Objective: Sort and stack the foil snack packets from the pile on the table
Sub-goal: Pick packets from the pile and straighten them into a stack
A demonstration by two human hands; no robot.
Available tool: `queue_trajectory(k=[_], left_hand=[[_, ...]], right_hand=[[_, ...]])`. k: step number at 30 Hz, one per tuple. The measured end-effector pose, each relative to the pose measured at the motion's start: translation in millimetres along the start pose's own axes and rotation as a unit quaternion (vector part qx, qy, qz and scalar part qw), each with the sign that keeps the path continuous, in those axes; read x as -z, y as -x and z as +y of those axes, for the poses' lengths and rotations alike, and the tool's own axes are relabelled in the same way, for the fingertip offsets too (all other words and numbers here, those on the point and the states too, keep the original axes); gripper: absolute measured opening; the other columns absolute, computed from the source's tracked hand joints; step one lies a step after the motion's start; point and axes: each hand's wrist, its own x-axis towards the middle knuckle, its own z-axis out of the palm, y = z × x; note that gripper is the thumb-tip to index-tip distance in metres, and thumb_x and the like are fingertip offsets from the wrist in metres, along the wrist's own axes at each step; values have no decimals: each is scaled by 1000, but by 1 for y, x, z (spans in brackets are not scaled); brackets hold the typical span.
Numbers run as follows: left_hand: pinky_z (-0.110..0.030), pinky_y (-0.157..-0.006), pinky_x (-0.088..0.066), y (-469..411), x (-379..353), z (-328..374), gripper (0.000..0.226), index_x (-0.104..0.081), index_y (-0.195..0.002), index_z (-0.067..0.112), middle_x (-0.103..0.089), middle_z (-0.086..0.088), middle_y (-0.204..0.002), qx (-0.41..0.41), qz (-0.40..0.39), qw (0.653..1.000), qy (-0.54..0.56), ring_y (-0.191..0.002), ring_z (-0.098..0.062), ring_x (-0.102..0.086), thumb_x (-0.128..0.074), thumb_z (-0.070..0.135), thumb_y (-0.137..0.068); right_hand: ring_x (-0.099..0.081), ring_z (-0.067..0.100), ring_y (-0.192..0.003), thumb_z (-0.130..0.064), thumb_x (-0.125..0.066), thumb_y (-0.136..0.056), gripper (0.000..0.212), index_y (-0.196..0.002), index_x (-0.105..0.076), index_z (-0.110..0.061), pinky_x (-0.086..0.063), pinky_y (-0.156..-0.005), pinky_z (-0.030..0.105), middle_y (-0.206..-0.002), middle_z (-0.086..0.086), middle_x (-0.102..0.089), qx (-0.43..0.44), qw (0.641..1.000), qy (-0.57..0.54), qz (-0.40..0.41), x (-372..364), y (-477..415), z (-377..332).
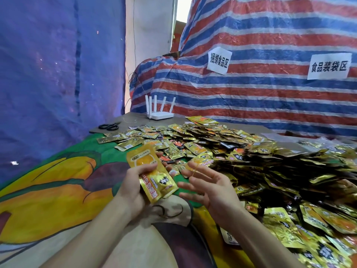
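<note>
Gold foil packets (260, 163) lie in a wide heap on the table, spreading from 12 o'clock round to 4 o'clock of the hands. A green and yellow printed cloth (58, 182) covers the near surface, and grey board shows beyond it. The left hand (131, 190) grips a small stack of packets (154, 180), thumb across the top one. The right hand (210, 188) is spread just beside it, fingers apart. Black scissors (109, 126) lie at 11 o'clock and a white router (160, 112) stands at 12. A blue tarp (48, 74) hangs at 10 o'clock. A striped tarp (270, 89) with two paper signs (219, 60) hangs at 1 to 2.
</note>
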Motion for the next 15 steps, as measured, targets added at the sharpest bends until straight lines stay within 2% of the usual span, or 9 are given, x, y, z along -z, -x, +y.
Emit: queue_trajectory(k=[2,5,8,10,13,15], left_hand=[[-46,-62,-60,-1,2,2,32,-78,-101,15,-76,-13,-92,-43,7,999,8,-78,-31,-75,-61,9,-74],[-48,-66,-61,-4,3,0,25,-82,-90,20,-77,-9,-91,-55,18,998,14,-82,-30,-75,-61,12,-78],[-48,-69,-62,-5,-1,-2,23,-81,-92,22,-76,-9,-98,-65,24,997,22,-87,-30,-75,-64,16,-78],[-48,-71,-62,-4,-6,-5,22,-81,-92,26,-76,-11,-104,-84,25,996,8,-92,-32,-75,-66,18,-78],[-48,-73,-62,-3,-18,-14,34,-78,-106,18,-74,-19,-109,-106,49,993,-14,-93,-35,-73,-69,19,-74],[-48,-70,-63,-1,-24,-21,52,-68,-123,7,-73,-20,-110,-102,61,993,-21,-91,-34,-73,-71,18,-72]], right_hand=[[-75,37,-91,8,-72,-85,47,-128,-66,-9,-63,-67,41,-112,16,-74,-3,999,49,13,-4,1,5],[-76,31,-94,4,-83,-76,57,-128,-67,-13,-63,-69,41,-118,15,-70,-7,997,72,14,-16,5,12],[-75,27,-98,3,-86,-72,64,-128,-66,-20,-64,-70,40,-107,5,-76,8,998,54,-8,-26,7,18],[-74,26,-102,-2,-88,-69,75,-136,-61,-22,-63,-73,42,-112,4,-76,18,999,36,-8,-29,7,20],[-73,27,-104,-6,-89,-68,83,-140,-55,-29,-63,-76,41,-111,4,-76,44,998,32,6,-30,5,22],[-73,26,-106,-11,-90,-65,88,-143,-53,-29,-60,-87,43,-115,4,-75,70,995,70,32,-29,4,24]])
